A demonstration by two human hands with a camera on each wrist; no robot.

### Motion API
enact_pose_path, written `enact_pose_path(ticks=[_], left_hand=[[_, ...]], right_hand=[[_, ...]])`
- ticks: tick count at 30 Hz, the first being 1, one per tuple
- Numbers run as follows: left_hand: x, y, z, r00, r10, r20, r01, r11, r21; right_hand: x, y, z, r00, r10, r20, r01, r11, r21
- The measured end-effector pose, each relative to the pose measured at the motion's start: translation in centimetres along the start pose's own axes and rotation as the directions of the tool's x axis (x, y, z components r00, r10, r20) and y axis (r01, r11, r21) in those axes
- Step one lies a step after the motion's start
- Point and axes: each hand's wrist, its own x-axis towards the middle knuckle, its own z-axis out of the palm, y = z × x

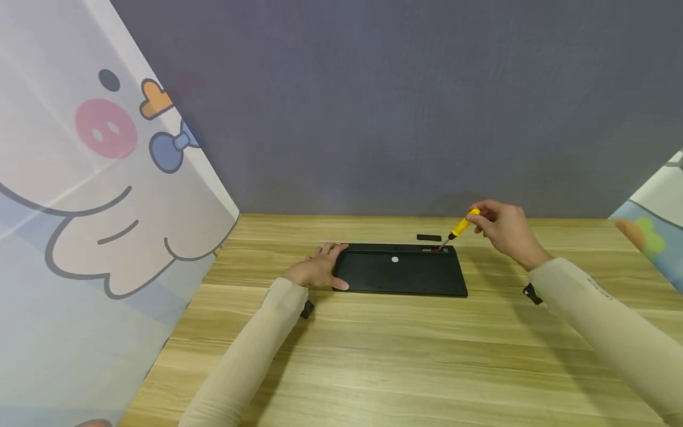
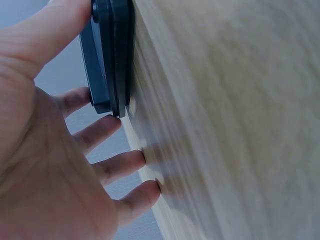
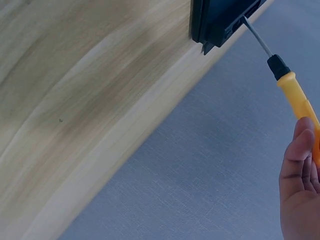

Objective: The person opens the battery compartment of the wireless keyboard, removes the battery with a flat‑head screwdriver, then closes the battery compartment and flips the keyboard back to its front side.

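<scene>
The flat black device (image 1: 400, 274) lies near the desk's (image 1: 384, 356) far edge, long axis parallel to it. Above its far right corner, the yellow screwdriver (image 1: 463, 225) points down-left, pinched by the right hand (image 1: 504, 230). The left hand (image 1: 316, 268), fingers spread, touches the device's left end. The tip's contact is unclear.

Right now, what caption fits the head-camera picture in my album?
Left hand on a flat black device, right hand holding a yellow screwdriver at its open compartment.
</scene>
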Motion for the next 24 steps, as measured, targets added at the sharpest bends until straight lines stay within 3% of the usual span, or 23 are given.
enact_pose_path(ticks=[24], left_hand=[[-0.11,0.21,-0.17,1.000,-0.002,0.008,0.002,1.000,-0.010]], right_hand=[[0.34,0.68,0.06,0.997,0.073,0.020,-0.074,0.996,0.047]])
